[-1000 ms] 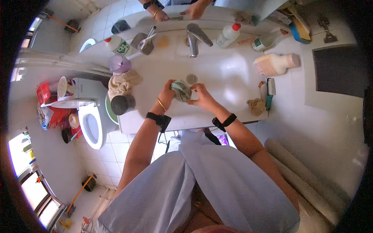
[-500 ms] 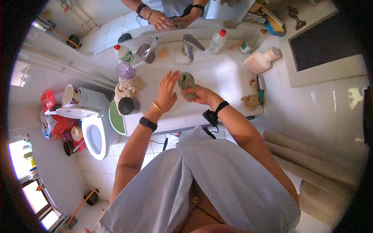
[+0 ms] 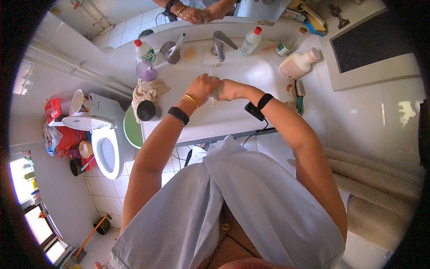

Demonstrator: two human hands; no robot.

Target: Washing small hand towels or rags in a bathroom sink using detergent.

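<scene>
Head view shows both hands meeting over the white washbasin (image 3: 251,119), just below the chrome faucet (image 3: 221,44). Left hand (image 3: 204,86) is curled shut, fingers wrapped around one end of a greenish cloth (image 3: 218,93); right hand (image 3: 231,89) grips its other end, fist closed. Toward ten o'clock of the hands stands a lilac cup (image 3: 146,71); at nine o'clock lies a beige rag (image 3: 148,91) beside a dark-lidded jar (image 3: 148,110). A pale bottle (image 3: 297,65) lies toward two o'clock.

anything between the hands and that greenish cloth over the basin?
Nothing visible. Left hand and right hand both close on the greenish wadded cloth above the white washbasin; bottles and cup stand back at the rim.
</scene>
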